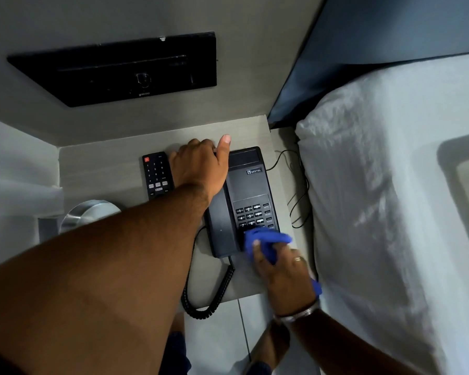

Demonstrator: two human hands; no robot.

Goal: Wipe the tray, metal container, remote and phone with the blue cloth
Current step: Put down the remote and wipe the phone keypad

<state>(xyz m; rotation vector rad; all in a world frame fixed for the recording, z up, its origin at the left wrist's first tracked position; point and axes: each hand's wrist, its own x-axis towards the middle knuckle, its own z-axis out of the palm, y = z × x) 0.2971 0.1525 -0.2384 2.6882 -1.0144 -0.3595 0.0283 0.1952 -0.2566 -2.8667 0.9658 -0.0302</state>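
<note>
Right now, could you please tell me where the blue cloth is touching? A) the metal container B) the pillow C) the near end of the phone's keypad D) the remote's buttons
C: the right hand presses the blue cloth against the near end of the keypad on the phone, while the remote and metal container lie apart from it on the left.

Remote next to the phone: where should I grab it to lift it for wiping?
Pinch the remote across its long side edges near its lower end, coming from above. It lies flat, buttons up, and the left hand crowds its upper right side beside the phone.
</note>
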